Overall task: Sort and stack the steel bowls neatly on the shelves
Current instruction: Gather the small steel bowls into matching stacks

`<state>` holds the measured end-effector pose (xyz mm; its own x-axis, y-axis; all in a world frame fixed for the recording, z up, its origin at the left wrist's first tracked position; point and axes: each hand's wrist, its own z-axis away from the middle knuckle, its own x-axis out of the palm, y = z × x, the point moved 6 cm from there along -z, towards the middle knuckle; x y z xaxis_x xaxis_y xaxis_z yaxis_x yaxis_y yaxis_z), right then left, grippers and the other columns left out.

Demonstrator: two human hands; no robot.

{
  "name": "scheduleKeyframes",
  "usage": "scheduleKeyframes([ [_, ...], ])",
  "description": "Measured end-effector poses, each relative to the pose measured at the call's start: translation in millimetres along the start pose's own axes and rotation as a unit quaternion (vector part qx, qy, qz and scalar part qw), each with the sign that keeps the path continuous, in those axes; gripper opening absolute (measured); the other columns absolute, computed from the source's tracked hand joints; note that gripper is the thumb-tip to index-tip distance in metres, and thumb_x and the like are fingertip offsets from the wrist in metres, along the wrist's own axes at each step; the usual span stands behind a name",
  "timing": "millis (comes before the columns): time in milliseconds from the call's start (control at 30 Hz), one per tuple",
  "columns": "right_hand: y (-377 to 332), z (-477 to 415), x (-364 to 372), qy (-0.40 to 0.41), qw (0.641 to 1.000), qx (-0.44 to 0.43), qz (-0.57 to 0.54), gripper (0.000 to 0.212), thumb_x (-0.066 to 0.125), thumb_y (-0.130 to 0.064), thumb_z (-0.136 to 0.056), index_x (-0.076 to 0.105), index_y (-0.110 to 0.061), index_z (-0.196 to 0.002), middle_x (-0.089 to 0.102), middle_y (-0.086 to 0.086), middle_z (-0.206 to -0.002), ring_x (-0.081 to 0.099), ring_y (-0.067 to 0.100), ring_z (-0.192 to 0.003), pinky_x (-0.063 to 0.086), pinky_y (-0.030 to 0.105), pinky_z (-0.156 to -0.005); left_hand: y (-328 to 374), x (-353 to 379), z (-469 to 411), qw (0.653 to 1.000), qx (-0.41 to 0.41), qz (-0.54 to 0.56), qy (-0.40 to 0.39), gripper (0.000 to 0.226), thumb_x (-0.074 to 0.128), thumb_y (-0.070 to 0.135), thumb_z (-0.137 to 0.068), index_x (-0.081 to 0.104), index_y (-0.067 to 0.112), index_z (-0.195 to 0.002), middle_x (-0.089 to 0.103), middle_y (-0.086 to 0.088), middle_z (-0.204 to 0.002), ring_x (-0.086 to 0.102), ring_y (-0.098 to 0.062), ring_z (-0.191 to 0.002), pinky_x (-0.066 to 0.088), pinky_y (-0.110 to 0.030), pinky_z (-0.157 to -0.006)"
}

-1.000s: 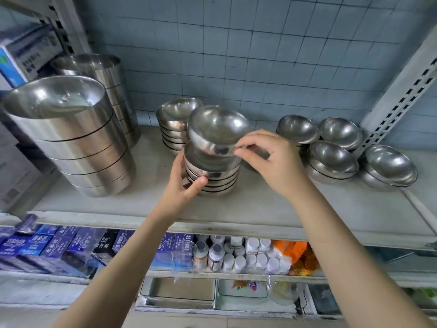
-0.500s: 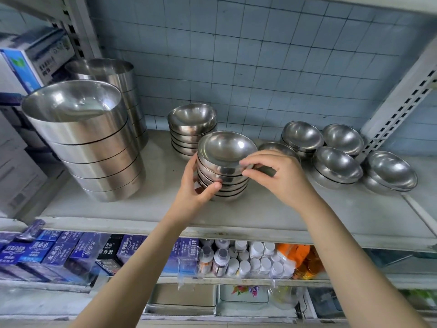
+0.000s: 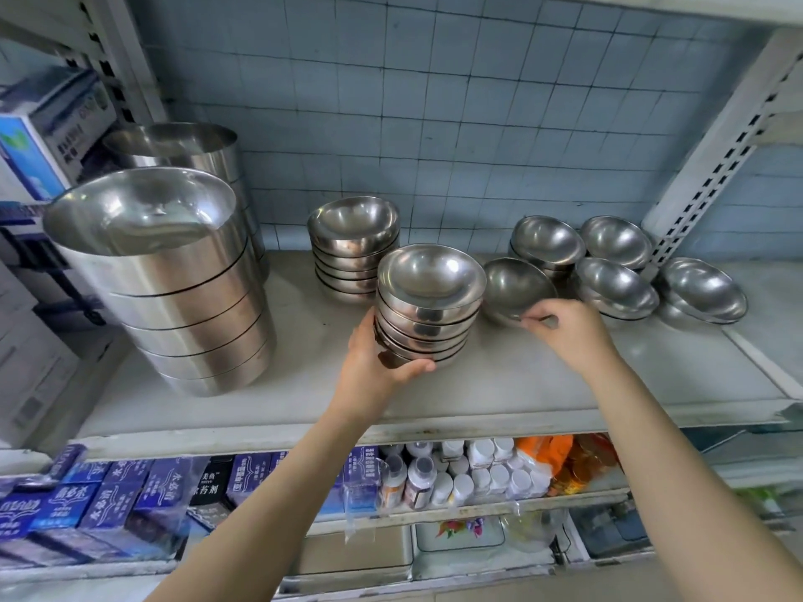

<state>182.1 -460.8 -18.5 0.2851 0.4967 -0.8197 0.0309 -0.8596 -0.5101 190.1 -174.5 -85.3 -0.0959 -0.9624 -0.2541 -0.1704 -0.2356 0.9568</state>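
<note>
A stack of several small steel bowls (image 3: pixel 428 310) stands mid-shelf. My left hand (image 3: pixel 376 362) cups its lower left side, thumb curled under the front. Just right of it a single small steel bowl (image 3: pixel 515 288) sits tilted on the shelf (image 3: pixel 499 384); my right hand (image 3: pixel 569 330) pinches its near rim. A second small-bowl stack (image 3: pixel 354 247) stands behind, near the tiled wall. More small bowls (image 3: pixel 617 284) sit in short stacks at the right. Large steel bowls (image 3: pixel 169 280) are stacked at the left, with another tall stack (image 3: pixel 182 145) behind.
White perforated shelf uprights (image 3: pixel 721 154) rise at the right and left. Cardboard boxes (image 3: pixel 48 136) sit beyond the left upright. The lower shelf holds blue boxes (image 3: pixel 108 493), white bottles (image 3: pixel 469 475) and orange packets (image 3: pixel 565 458).
The tilted bowl in my right hand was set onto the front stack. My right hand then moved right to the single bowl beside it. My left hand stayed on the stack.
</note>
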Motion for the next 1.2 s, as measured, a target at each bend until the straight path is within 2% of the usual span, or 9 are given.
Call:
scheduleKeyframes([
  [367,3.7,50.7,-17.5,0.061,0.995,-0.055,0.057,0.005,0.070,0.000,-0.085,0.070,-0.005,-0.085,0.067,0.001,-0.083,0.060,0.024,-0.082,0.040,0.028,-0.075,13.9,31.8,-35.2,0.999,0.011,0.035,-0.012,0.107,0.091,0.058,-0.048,0.041,0.032,-0.140,0.058,0.004,-0.135,0.057,-0.015,-0.124,0.050,-0.043,-0.104],
  [433,5.6,57.8,-19.2,0.056,0.995,-0.050,0.058,0.005,0.070,-0.001,-0.086,0.069,-0.006,-0.085,0.066,-0.002,-0.083,0.057,0.022,-0.084,0.037,0.027,-0.073,18.1,39.9,-43.7,0.999,0.002,0.032,-0.011,0.102,0.093,0.043,-0.055,0.041,0.026,-0.140,0.057,0.001,-0.136,0.060,-0.012,-0.119,0.051,-0.034,-0.103],
  [533,10.2,62.7,-22.6,0.047,0.996,-0.048,0.057,0.005,0.071,-0.002,-0.086,0.070,-0.006,-0.085,0.067,-0.001,-0.084,0.052,0.017,-0.086,0.034,0.013,-0.071,18.2,51.8,-62.7,1.000,-0.007,0.010,-0.010,0.085,0.092,0.018,-0.066,0.044,0.010,-0.136,0.057,-0.008,-0.134,0.062,-0.006,-0.103,0.045,-0.001,-0.079],
  [633,14.2,62.3,-25.3,0.034,0.997,-0.047,0.048,0.005,0.071,-0.004,-0.086,0.070,-0.008,-0.085,0.066,-0.003,-0.084,0.051,0.015,-0.086,0.034,0.003,-0.078,19.3,59.0,-79.0,1.000,-0.009,-0.022,0.007,0.082,0.093,0.025,-0.065,0.048,0.008,-0.131,0.059,-0.007,-0.130,0.062,-0.017,-0.112,0.042,-0.001,-0.074],
  [767,18.3,59.7,-26.3,0.024,0.997,-0.057,0.036,0.006,0.072,-0.005,-0.086,0.070,-0.010,-0.085,0.068,-0.002,-0.085,0.053,0.015,-0.088,0.032,0.002,-0.080,23.4,69.6,-95.3,0.999,-0.023,-0.037,0.026,0.082,0.092,0.022,-0.066,0.048,0.004,-0.132,0.058,-0.009,-0.131,0.059,-0.008,-0.095,0.038,0.005,-0.066],
  [867,20.6,59.4,-23.8,0.003,0.997,-0.069,0.030,0.005,0.071,-0.009,-0.087,0.069,-0.013,-0.086,0.067,-0.005,-0.087,0.053,0.015,-0.091,0.033,0.007,-0.080,22.1,77.1,-105.8,0.998,-0.035,-0.042,0.040,0.083,0.093,0.026,-0.065,0.047,0.006,-0.132,0.059,-0.008,-0.130,0.064,-0.007,-0.096,0.046,-0.004,-0.077],
  [1000,21.1,60.1,-22.3,-0.043,0.995,-0.092,0.004,0.003,0.069,-0.011,-0.090,0.069,-0.014,-0.089,0.065,-0.010,-0.090,0.055,0.014,-0.096,0.035,0.007,-0.085,22.0,81.0,-109.6,0.995,-0.059,-0.056,0.063,0.088,0.091,0.040,-0.063,0.046,0.011,-0.132,0.059,-0.009,-0.131,0.059,-0.026,-0.119,0.049,-0.043,-0.101],
  [1100,22.9,59.9,-26.4,-0.049,0.993,-0.102,-0.030,0.006,0.067,-0.012,-0.091,0.072,-0.015,-0.093,0.069,-0.008,-0.097,0.056,0.011,-0.104,0.038,0.011,-0.091,22.4,83.9,-101.3,0.994,-0.086,-0.053,0.044,0.085,0.086,0.042,-0.071,0.041,0.006,-0.134,0.058,-0.010,-0.135,0.056,-0.029,-0.123,0.045,-0.035,-0.099],
  [1200,29.2,57.8,-51.0,0.059,0.991,-0.117,-0.032,0.026,0.061,-0.030,-0.092,0.071,-0.017,-0.112,0.066,-0.009,-0.114,0.052,0.005,-0.114,0.032,0.009,-0.102,28.3,81.3,-70.6,0.994,-0.089,-0.051,0.029,0.091,0.073,0.048,-0.082,0.028,0.005,-0.150,0.045,-0.012,-0.151,0.046,-0.028,-0.136,0.040,-0.032,-0.105],
])
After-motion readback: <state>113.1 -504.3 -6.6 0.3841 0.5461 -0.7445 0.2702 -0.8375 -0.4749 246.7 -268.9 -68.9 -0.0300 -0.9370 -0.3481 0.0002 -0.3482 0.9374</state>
